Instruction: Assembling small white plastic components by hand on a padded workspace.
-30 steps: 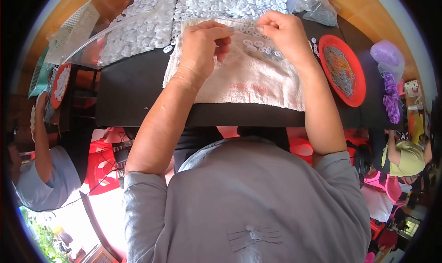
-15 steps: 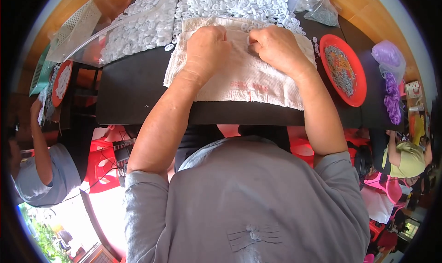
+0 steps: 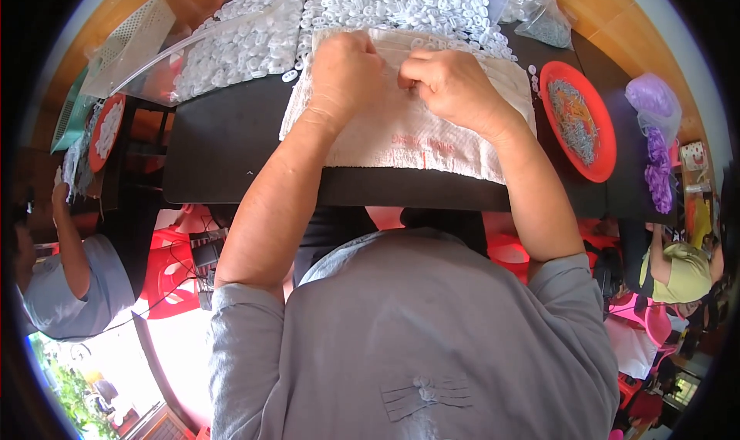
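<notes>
My left hand (image 3: 345, 72) is closed above the left side of a pale towel (image 3: 385, 151) spread on the dark table. To its right, my right hand (image 3: 451, 87) hovers over the towel with thumb and fingers pinched together. The two hands are close but apart. Whatever either hand may hold is hidden by the fingers or too small to name. Just beyond the towel lies a heap of small white oval plastic pieces (image 3: 401, 7) with holes. A second heap of white plastic pieces (image 3: 243, 51), partly under clear plastic, is on the left.
A red oval dish (image 3: 603, 155) of thin metal pieces stands right of the towel. Farther right lies a purple bundle (image 3: 657, 162). Clear bags (image 3: 543, 24) sit at the back right. People (image 3: 77, 286) work on both sides. The dark table (image 3: 223, 143) ends before my body.
My right hand has shifted left, toward my left hand, and its fingers now point inward. My left hand has moved slightly farther up the towel.
</notes>
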Available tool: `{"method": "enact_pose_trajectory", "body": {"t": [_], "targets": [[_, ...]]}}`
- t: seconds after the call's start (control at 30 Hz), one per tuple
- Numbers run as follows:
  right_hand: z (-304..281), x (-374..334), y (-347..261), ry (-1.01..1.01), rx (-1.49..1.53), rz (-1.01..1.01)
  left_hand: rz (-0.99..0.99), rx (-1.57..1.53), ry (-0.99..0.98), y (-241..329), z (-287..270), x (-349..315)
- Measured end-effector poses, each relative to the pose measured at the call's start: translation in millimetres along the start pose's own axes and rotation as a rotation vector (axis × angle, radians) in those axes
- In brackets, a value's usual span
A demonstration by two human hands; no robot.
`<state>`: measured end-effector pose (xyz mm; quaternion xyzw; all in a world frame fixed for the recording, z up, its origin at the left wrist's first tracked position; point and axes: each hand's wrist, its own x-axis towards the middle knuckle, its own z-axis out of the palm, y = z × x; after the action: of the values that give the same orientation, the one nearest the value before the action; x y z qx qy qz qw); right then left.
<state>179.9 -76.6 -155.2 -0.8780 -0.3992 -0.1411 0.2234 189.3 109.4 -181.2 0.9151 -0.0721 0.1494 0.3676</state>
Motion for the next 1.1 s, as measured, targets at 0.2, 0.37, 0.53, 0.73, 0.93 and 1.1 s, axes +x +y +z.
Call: {"method": "enact_pose_trajectory", "body": {"t": [0.2,0.37,0.53,0.73,0.93,1.1], "targets": [[-14,-1,1,0.211,-0.044,0.036,-0.111,-0.246,0.026,-3,-2,3],[-4,-4,-4,-0.066,-0.341,0.156,-0.182,-0.388,0.001,6,-6,1],[9,-2,-13,-0.046,-0.333,0.075,-0.285,-0.576,-0.025,14,-14,-2],[15,-3,-16,0.008,-0.265,-0.014,-0.363,-0.808,-0.106,21,-21,-4],[-10,3,-5,0.109,0.515,0.384,-0.385,-0.969,-0.194,20,-18,-6],[-16,4,-4,0.252,0.969,0.617,-0.366,-0.993,-0.202,32,-18,-12]]}}
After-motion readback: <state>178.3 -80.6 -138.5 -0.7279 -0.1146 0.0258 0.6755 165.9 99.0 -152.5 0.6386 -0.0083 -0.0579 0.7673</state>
